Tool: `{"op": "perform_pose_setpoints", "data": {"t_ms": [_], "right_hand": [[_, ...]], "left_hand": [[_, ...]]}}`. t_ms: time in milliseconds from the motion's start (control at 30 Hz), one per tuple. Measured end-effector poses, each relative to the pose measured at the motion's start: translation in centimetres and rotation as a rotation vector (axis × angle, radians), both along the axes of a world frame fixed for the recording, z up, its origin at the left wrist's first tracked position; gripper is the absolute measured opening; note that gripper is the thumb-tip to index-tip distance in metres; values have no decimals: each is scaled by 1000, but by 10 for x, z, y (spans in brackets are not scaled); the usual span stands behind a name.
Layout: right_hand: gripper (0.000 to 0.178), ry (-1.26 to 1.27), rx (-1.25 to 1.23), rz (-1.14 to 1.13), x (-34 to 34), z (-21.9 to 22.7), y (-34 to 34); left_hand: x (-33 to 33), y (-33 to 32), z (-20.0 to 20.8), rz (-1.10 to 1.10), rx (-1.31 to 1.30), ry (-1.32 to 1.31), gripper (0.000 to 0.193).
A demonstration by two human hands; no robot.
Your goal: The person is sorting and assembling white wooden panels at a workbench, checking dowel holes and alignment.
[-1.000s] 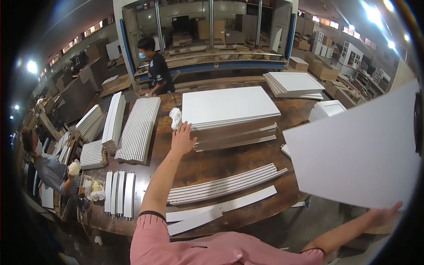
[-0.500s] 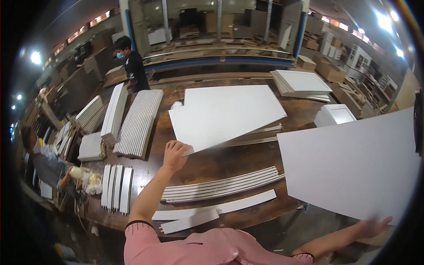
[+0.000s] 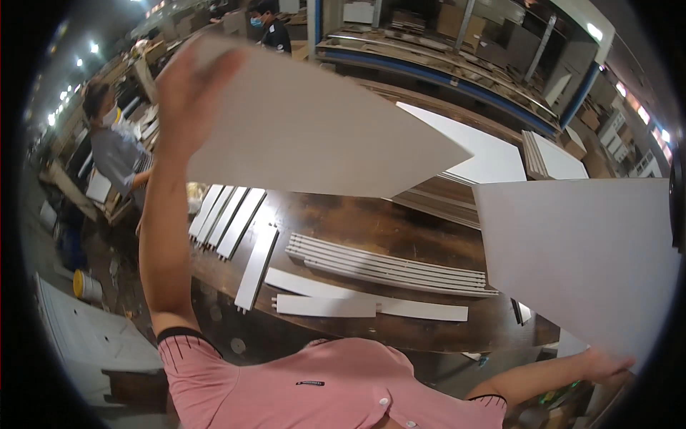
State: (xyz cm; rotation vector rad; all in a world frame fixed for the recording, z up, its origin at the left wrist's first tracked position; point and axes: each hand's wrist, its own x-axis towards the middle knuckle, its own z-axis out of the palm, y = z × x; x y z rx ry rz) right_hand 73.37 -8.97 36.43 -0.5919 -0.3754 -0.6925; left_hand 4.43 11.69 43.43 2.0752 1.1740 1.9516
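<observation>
My left hand, smeared by motion, grips the upper left corner of a large flat white panel. That panel is lifted and tilted above the table, hiding part of what lies behind it. At the far right my right hand holds the lower edge of a second big white panel, which slopes over the table's right end. Below the lifted panel, a bundle of grooved white strips lies on the dark wooden table. Nearer me are several white slats, one overlapping a longer strip.
Upright white rails stand side by side at the table's left. More white panels are stacked at the back, beside another panel stack. Two people in masks stand on the far left and at the back.
My left hand has raised the panel off the table stack and swung it up and left. My view has turned left. The right hand stays at the other panel's lower edge.
</observation>
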Motion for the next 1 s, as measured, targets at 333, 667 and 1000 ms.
{"op": "perform_pose_setpoints", "data": {"t_ms": [333, 667, 1000], "right_hand": [[46, -120, -121, 257, -95, 12, 109], [43, -220, -98, 287, -57, -10, 108], [58, -345, -324, 328, -101, 19, 183]], "left_hand": [[167, 90, 39, -10, -156, 749, 34], [85, 189, -14, 275, -128, 843, 38], [61, 168, -28, -30, -365, 87, 31]]}}
